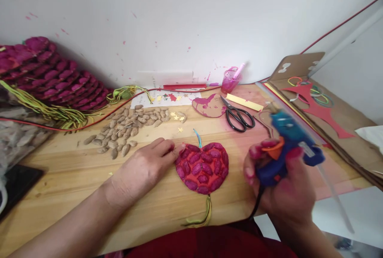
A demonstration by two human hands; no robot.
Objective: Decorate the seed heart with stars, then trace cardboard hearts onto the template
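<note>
Editor: Where does the work lie in this frame?

Photographer: A heart-shaped ornament [202, 168], set with magenta-painted pods, lies flat on the wooden table [140, 218], between the worker's two hands. A blue cord [198, 138] rises from its top notch, and a yellow-green tassel [206, 215] trails from its point toward the worker's red clothing [191, 244].

Editor: And the left hand?

Photographer: The left hand [149, 167] rests low on the wood, its fingers bent together and the tips touching the ornament's upper left edge. Whether they pinch that edge or merely steady it, I cannot tell.

Editor: The right?

Photographer: The right hand [284, 198] is wrapped around a blue-and-teal glue gun [285, 140], fingers by its orange trigger [274, 149], raised to the right of the ornament and apart from it. The gun is blurred, with its front end tipped away from the worker; a translucent stick [336, 200] extends from its rear.

Editor: What surrounds them?

Photographer: Unpainted peanuts [131, 120] are spread beyond the left hand, with gold stars [180, 129] just beside them. Black-handled scissors [230, 107] lie beyond the ornament, touching a paint-smeared cardboard heart [206, 106]. Finished-looking magenta pieces [56, 78] are stacked at far left.
</note>
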